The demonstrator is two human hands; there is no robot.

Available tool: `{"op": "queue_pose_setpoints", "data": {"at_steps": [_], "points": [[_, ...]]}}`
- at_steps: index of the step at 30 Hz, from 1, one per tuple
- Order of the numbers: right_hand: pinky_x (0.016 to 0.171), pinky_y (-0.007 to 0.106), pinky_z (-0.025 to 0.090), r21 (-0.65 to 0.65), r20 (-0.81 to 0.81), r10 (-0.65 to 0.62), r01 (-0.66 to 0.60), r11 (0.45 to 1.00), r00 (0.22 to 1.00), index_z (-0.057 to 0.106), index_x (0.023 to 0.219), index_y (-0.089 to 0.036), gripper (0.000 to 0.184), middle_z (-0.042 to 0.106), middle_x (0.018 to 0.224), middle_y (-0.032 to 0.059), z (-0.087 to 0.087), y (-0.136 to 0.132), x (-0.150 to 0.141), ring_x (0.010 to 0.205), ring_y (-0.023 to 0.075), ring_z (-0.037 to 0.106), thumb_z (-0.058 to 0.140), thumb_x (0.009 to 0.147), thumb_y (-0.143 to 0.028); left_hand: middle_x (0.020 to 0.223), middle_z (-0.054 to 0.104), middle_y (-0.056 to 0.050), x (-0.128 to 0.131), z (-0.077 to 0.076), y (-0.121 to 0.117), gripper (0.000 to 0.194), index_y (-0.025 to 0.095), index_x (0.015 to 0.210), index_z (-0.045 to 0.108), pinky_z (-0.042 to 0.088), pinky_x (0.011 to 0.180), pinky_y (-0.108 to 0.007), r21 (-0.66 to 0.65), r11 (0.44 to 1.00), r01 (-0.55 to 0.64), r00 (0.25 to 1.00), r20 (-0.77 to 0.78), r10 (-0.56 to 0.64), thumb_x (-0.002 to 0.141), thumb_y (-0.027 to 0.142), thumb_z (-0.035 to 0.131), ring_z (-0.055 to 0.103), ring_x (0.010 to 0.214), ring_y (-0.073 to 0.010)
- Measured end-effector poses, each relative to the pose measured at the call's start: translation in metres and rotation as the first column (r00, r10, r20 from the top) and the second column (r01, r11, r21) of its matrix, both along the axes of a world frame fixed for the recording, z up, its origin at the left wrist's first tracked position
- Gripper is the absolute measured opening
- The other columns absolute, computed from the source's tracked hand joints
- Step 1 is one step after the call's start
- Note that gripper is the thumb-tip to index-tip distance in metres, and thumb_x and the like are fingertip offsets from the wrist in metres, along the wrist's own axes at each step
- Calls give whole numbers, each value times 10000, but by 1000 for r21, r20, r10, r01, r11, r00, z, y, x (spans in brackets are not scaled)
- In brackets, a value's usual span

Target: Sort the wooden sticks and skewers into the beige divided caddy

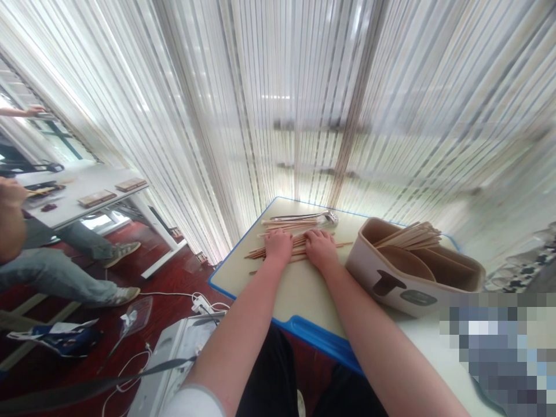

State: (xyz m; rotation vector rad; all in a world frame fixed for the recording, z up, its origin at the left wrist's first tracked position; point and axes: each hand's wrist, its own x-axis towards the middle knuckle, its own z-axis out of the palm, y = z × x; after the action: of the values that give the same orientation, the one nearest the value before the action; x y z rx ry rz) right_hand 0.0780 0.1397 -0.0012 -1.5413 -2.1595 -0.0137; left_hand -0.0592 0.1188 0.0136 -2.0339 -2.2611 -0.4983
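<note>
Several loose wooden chopsticks (pixel 256 253) lie roughly side by side on the cream board (pixel 243 278) with a blue rim. My left hand (pixel 278 246) rests over them with its fingers curled down around their left part. Close by, my right hand (pixel 320 248) bends its fingers over the right part of the same chopsticks. Some tips stick out past both hands; the middle of the sticks is partly hidden. Just beyond my fingers lie a bundle of chopsticks (pixel 291 223) and a metal slotted spoon (pixel 332 218).
To my right stands a beige divided box (pixel 360 260) with a sheaf of pale wooden sticks (pixel 412 236) in it. A string curtain (pixel 269 116) hangs behind the board. At left, a person sits by a white table (pixel 73 208); cables and a power strip (pixel 202 304) lie below.
</note>
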Motion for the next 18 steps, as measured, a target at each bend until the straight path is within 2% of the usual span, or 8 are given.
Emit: {"op": "queue_pose_setpoints", "data": {"at_steps": [10, 14, 18], "points": [[852, 333, 320, 11, 18, -126, 126, 992, 992, 655, 905, -208, 237, 618, 1021, 72, 4, -3, 3, 995, 237, 465, 446, 810, -264, 1012, 634, -95, 4, -5, -1, 243, 185, 953, 647, 378, 876, -392, 65, 996, 60, 998, -32, -59, 899, 250, 419, 532, 1005, -238], [804, 336, 324, -48, 78, -103, 107, 993, 992, 659, 811, -204, 237, 638, 954, 67, 10, -8, 3, 942, 227, 479, 436, 800, -282, 991, 645, -96, 0, -3, -5, 229, 176, 983, 640, 386, 879, -372, 129, 991, 26, 998, 47, -33, 888, 241, 442, 548, 988, -227], [811, 341, 318, -92, 88, -97, 105, 990, 991, 660, 816, -210, 226, 644, 975, 57, 13, -10, 3, 958, 227, 482, 443, 780, -265, 922, 659, -79, -8, 1, -11, 250, 171, 898, 643, 421, 821, -314, 214, 977, -21, 985, 171, -17, 906, 258, 409, 579, 887, -193]]}}
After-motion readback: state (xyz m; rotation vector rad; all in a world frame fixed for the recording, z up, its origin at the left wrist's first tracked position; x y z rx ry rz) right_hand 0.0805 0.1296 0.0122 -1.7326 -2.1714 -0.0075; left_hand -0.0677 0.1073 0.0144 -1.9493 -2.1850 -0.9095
